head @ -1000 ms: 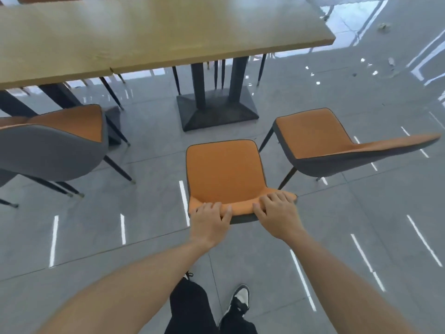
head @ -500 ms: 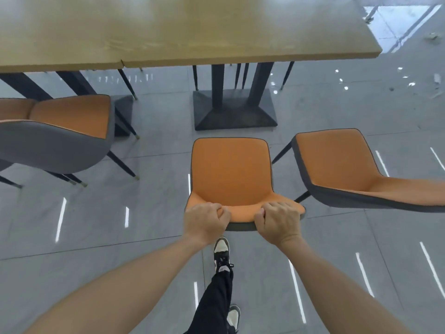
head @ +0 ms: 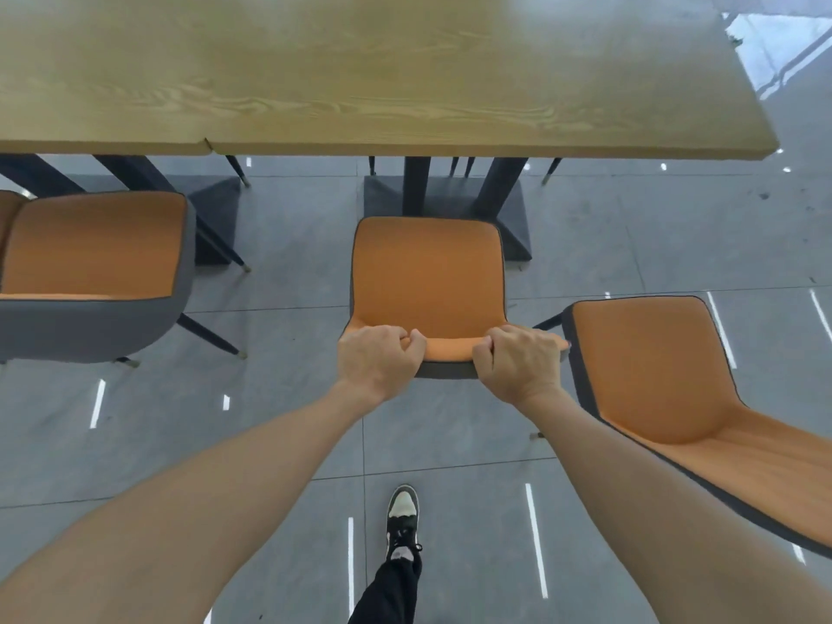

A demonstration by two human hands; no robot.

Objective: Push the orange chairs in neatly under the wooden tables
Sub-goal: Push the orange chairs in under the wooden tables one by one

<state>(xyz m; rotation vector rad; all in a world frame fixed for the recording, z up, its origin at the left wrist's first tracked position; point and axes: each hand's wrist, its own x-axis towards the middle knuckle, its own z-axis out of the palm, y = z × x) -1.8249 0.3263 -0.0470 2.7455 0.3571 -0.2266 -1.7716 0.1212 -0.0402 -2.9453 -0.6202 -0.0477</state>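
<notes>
An orange chair [head: 427, 272] with a grey shell stands straight in front of me, facing the wooden table [head: 360, 74]. My left hand [head: 378, 360] grips the left part of its backrest top, and my right hand [head: 517, 362] grips the right part. The seat's front edge lies a little short of the table edge, over the black pedestal base [head: 513, 204]. A second orange chair [head: 666, 376] stands to the right, turned at an angle and farther from the table. A third orange chair [head: 94, 245] sits at the left.
Two wooden tabletops meet at a seam [head: 209, 146] on the left. Thin black chair legs [head: 211, 335] splay out over the glossy grey tile floor. My foot in a black and white shoe [head: 403, 520] steps forward below the chair.
The held chair has moved forward toward the table, and I have stepped closer. The right chair now lies beside and behind it. Both hands kept their grip on the backrest.
</notes>
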